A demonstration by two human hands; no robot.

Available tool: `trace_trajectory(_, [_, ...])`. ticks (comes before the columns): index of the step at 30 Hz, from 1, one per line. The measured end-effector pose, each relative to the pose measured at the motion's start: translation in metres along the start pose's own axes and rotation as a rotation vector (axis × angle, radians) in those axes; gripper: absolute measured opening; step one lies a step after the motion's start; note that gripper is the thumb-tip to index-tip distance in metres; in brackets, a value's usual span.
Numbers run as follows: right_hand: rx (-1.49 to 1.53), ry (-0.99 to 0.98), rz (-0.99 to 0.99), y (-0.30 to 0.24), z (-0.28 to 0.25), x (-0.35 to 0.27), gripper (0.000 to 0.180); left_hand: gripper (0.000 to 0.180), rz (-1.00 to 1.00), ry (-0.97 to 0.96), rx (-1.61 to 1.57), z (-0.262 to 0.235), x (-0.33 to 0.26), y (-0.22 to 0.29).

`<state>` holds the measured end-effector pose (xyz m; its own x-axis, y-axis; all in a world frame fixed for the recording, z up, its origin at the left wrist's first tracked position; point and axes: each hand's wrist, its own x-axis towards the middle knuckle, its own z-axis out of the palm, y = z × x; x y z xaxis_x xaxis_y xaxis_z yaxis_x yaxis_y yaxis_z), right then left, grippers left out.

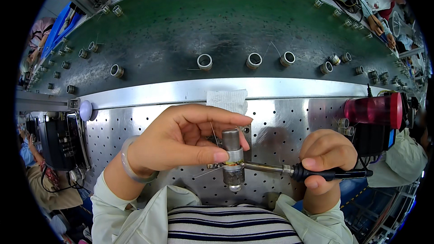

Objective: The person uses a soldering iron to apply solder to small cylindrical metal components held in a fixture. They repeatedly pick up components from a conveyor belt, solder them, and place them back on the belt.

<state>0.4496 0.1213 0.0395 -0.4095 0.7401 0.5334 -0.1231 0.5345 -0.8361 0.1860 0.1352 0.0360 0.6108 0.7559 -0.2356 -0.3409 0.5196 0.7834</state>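
A metal cylindrical part (232, 141) stands upright over the perforated metal worktop in front of me. My left hand (181, 140) grips it, thumb pressed against its ringed middle and fingers curled behind. Thin wires stick out from the ring, one rising past my fingers and one toward the lower left. In my right hand (329, 158), held between thumb and fingers, is a soldering iron (266, 167) with a black handle. Its tip meets the cylinder's side at the ring, on the right. Part of a small fixture behind the cylinder is hidden by my left hand.
Beyond the worktop's metal edge (176, 91) runs a green conveyor belt (167, 31) carrying several metal rings (205, 62), some with thin wires. A white cloth (227, 100) lies at the edge. Right, a pink-red container (373, 110) stands near two metal rings (346, 127). Other people sit at both sides.
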Motion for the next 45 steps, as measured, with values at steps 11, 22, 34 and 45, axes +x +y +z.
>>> trace_trajectory(11, [-0.019, -0.005, -0.003, -0.003, -0.003, 0.001, 0.022, 0.064, -0.053, 0.007, 0.041, 0.007, 0.0, 0.007])
trace_trajectory(22, [0.093, 0.151, 0.01, 0.001, -0.005, -0.005, 0.021, 0.075, -0.128, -0.053, -0.105, -0.008, 0.008, 0.004])
trace_trajectory(34, [0.117, 0.139, 0.055, 0.003, -0.002, -0.003, 0.021, 0.077, -0.149, -0.006, -0.031, -0.006, 0.007, -0.004])
trace_trajectory(45, [0.177, 0.101, 0.029, 0.004, -0.009, -0.003, 0.023, 0.076, -0.143, -0.02, -0.071, -0.001, 0.009, -0.002])
